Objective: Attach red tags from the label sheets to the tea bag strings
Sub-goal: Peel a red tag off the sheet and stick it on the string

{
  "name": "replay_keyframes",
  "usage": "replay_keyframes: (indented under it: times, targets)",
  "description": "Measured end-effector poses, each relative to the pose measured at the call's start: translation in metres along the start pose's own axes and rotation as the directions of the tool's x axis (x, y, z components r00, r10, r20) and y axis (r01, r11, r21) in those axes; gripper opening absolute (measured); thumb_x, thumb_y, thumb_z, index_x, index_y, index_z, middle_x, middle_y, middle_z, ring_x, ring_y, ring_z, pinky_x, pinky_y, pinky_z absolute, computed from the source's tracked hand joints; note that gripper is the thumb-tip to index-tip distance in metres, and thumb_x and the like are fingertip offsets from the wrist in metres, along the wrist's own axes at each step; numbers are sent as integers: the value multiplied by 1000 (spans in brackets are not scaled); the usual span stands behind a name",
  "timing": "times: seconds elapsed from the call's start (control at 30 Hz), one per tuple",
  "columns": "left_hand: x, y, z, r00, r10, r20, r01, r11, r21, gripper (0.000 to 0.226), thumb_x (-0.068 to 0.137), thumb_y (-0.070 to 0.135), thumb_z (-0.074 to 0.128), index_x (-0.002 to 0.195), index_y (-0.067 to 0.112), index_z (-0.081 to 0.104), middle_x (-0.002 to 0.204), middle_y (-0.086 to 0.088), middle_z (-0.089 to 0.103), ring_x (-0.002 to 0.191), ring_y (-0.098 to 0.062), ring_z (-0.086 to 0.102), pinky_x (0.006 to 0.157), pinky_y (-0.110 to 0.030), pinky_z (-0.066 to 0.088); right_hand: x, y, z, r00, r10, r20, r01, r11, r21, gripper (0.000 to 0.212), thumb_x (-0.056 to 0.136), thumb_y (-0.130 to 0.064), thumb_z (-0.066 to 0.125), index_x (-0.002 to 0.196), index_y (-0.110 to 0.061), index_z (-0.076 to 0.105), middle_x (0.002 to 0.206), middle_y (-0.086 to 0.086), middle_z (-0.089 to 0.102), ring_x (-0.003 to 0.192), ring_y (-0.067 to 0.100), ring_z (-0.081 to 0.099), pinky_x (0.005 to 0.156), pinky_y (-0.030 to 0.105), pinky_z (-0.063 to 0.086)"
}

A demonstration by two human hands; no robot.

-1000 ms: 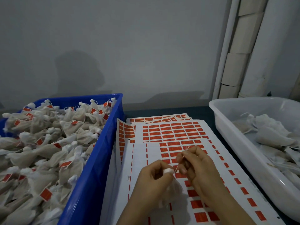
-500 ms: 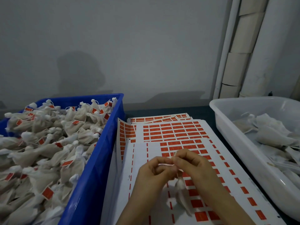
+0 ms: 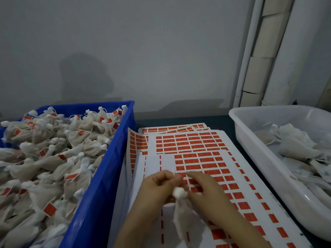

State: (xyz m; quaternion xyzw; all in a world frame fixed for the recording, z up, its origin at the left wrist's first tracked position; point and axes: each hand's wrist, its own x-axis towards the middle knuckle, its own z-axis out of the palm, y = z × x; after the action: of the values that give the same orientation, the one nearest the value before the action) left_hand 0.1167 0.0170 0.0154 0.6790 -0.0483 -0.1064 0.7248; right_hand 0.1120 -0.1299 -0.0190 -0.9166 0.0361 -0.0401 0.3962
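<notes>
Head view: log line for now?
left hand: holds tea bag | right hand: at its top, grip unclear | sheets: under hands | blue bin: tagged bags | white bin: untagged bags

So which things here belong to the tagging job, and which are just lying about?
In the job: tea bag between left hand and right hand; label sheets; blue crate of tagged tea bags; white tub of tea bags showing no tags.
Lying about: cardboard tubes stacked in the corner; white pipe beside them.
</notes>
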Motion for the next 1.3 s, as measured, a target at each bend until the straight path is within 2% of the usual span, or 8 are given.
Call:
replay_keyframes:
  times: [0.1,0.23,0.43,0.53,0.7,0.87,1.0,1.3]
  targets:
    - [5,0,-10,965,-26,-259,-13,989,-146,26,65,34,63,82,16,70,79,-2,74,69,-16,71,54,-25,55,-6,2,8,998,-32,45,40,980,-197,63,79,-59,57,135,-43,34,143,-22,33,131,4,31,111,34,24]
    - [6,4,-19,917,-97,-387,-8,966,-260,25,67,38,61,88,25,66,74,10,73,71,-15,70,50,-21,51,-4,3,7,997,-18,75,36,970,-240,65,78,-66,52,136,-44,34,147,-24,26,137,4,21,113,37,17]
    - [4,11,-25,966,-105,-235,28,951,-309,36,65,37,62,97,21,65,79,5,74,69,-11,71,51,-22,55,-4,6,9,999,-2,33,8,982,-188,56,77,-61,58,129,-43,46,144,-24,32,135,4,25,112,36,21]
    - [-1,17,-28,989,-78,-129,40,961,-274,34,66,33,63,93,13,66,74,-1,73,61,-14,70,51,-23,54,-4,10,8,1000,10,27,-5,985,-170,56,75,-62,59,127,-43,49,142,-23,35,132,4,29,110,36,23]
    - [-4,29,-29,997,-42,-65,36,995,-90,32,67,31,64,87,7,67,78,-4,74,65,-15,71,53,-20,54,-5,13,5,999,23,32,-19,992,-124,55,74,-61,61,125,-44,50,140,-24,37,129,4,32,109,37,26]
    - [6,22,-10,995,7,-100,13,980,200,9,82,26,68,80,18,69,77,9,73,72,-11,71,56,-18,54,-6,13,4,1000,-23,16,25,992,-122,37,81,-50,59,117,-41,59,133,-19,47,123,6,40,107,32,29]
    - [18,-6,5,998,-29,-57,45,953,299,11,88,29,64,85,20,69,86,9,72,79,-9,69,60,-14,53,-5,14,3,999,-37,17,39,991,-128,28,90,-44,50,116,-46,57,133,-12,49,120,10,44,106,32,34]
    - [17,-11,-3,995,-62,-84,71,992,108,20,90,27,60,78,23,75,82,12,74,75,0,68,53,-9,49,-6,12,4,999,-31,13,32,989,-145,30,90,-49,47,118,-45,57,137,-21,44,130,4,31,112,35,21]
